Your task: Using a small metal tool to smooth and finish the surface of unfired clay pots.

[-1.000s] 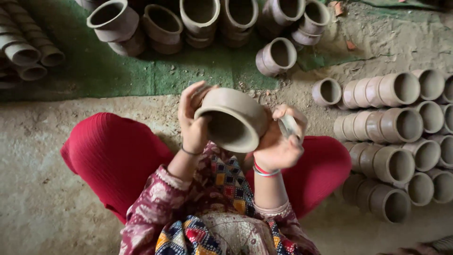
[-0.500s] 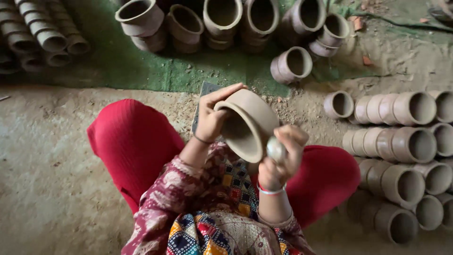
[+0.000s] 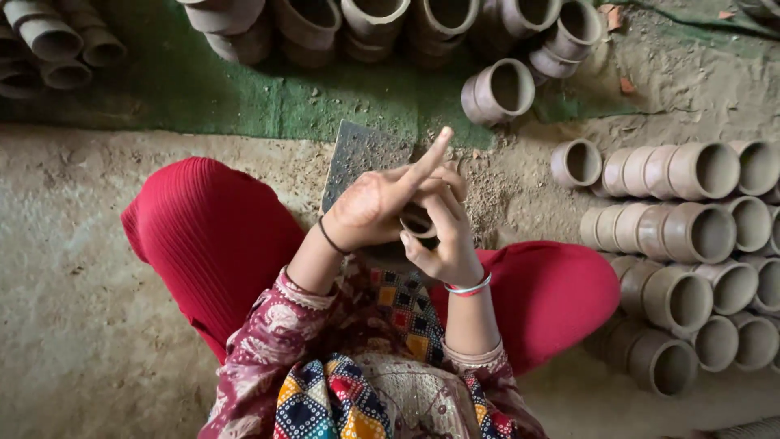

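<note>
Fingers of the left hand (image 3: 370,207) were wrapped over a small brown clay pot (image 3: 417,223), and one finger stuck straight out, up and to the right. Fingers of the right hand (image 3: 443,240) were curled around the same pot from below and from the right. Both hands held it together, so most of the pot was hidden, and only a bit of its dark round mouth showed between them. The pot was up in the air above the person's lap, between two knees in red trousers (image 3: 215,240).

A thin dark band sat on the left wrist, and red and white bangles (image 3: 469,287) sat on the right wrist. A flat grey slab (image 3: 357,154) lay on the sandy floor (image 3: 89,325) just behind the hands. More clay pots lay on their sides in rows (image 3: 674,228) to the right, packed close and touching. One pot (image 3: 497,89) lay alone on its side at the edge of a green mat (image 3: 211,89), and other pots were lined up along the top of that mat.
</note>
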